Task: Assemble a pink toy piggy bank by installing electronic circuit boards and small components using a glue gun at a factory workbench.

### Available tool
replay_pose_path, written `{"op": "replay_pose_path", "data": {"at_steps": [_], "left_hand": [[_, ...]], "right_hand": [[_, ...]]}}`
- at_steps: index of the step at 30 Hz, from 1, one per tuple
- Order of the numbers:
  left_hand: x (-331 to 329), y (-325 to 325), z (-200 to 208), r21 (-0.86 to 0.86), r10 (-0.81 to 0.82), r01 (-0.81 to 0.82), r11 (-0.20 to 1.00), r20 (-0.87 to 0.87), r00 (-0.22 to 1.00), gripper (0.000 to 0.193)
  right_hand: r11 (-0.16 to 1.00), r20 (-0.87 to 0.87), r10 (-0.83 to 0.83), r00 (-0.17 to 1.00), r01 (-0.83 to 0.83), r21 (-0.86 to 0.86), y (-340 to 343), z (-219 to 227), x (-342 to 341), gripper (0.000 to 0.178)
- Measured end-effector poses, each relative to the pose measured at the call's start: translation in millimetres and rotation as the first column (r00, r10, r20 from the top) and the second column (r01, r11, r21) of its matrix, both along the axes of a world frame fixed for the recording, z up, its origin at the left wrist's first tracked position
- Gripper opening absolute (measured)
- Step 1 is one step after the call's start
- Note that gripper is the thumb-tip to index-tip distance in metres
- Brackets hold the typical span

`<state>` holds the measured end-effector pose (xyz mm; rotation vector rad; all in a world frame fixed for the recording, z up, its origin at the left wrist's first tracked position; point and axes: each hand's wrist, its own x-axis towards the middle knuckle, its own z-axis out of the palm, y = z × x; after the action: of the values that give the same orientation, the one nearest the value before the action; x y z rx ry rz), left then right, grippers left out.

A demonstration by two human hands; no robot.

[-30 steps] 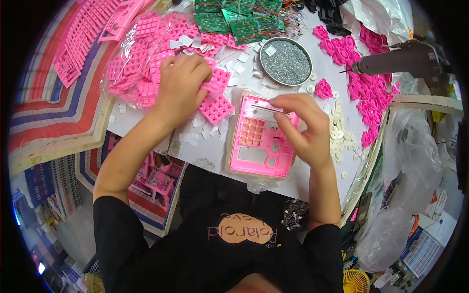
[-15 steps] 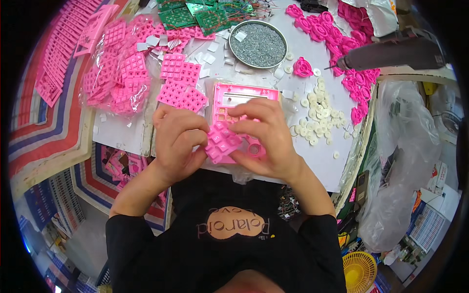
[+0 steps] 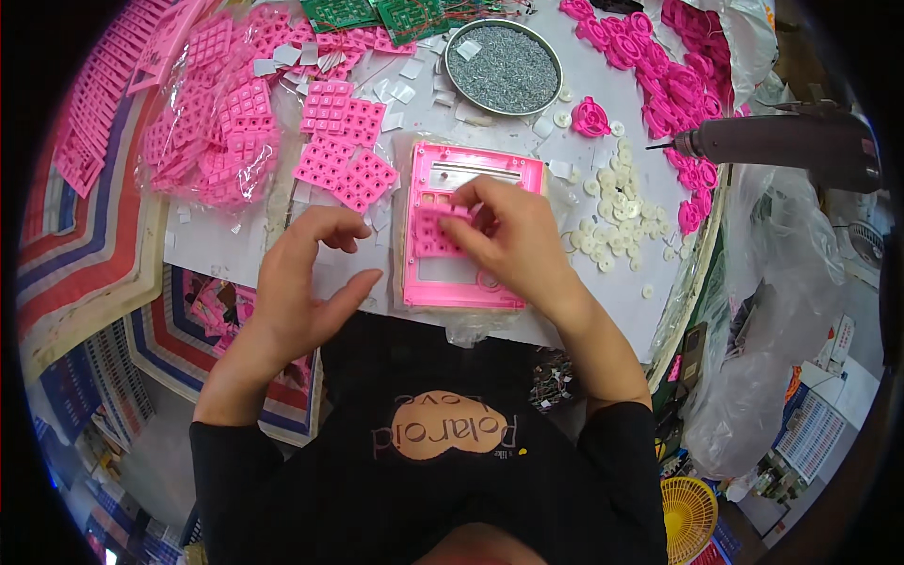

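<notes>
A pink plastic casing [image 3: 452, 296], with a long slot near its far end, lies on a plastic-wrapped pad in front of me. My right hand [image 3: 523, 240] is over the casing. Its thumb and fingers pinch a pink rubber keypad [image 3: 433, 235], which lies against the openings in the middle of the casing. The far side of the keypad is partly hidden by my fingers. To the left of the casing, my left hand [image 3: 306, 282] is held with thumb and fingers apart and nothing between them.
More pink keypads [image 3: 344, 151] lie beyond my left hand, beside a clear bag of them [image 3: 217, 141]. A round tin of small screws [image 3: 504, 71] stands farther back. White discs [image 3: 617, 207] and pink rings [image 3: 650, 66] lie right. An electric screwdriver [image 3: 782, 141] juts in there.
The keypad, earlier tilted between both hands, now lies flatter against the casing under my right hand. My left hand has let go and drawn back left.
</notes>
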<state>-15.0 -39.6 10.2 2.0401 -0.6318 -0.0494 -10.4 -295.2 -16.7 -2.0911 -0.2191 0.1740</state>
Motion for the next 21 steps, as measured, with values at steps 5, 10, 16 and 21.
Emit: {"op": "replay_pose_path", "data": {"at_steps": [5,10,16,21], "left_hand": [[3.9,10.2,-0.3,0.041,0.035,-0.034,0.999,-0.025,0.999,0.044],[21.2,22.1,5.1,0.056,0.114,-0.12,0.991,0.093,0.989,0.042],[116.0,36.7,30.6,0.245,0.082,-0.147,0.958,0.255,0.963,0.03],[241.5,59.6,13.0,0.443,0.264,-0.391,0.807,0.322,0.909,0.032]], "right_hand": [[0.941,0.222,0.003,0.975,0.072,-0.33,5.5,3.0,3.4,0.034],[0.865,0.287,0.283,0.915,-0.114,-0.489,-5.3,16.0,-17.9,0.07],[0.702,0.082,0.429,0.899,-0.275,-0.657,22.6,5.9,-47.8,0.102],[0.677,0.086,0.435,0.896,-0.263,-0.687,27.6,5.2,-47.5,0.104]]}}
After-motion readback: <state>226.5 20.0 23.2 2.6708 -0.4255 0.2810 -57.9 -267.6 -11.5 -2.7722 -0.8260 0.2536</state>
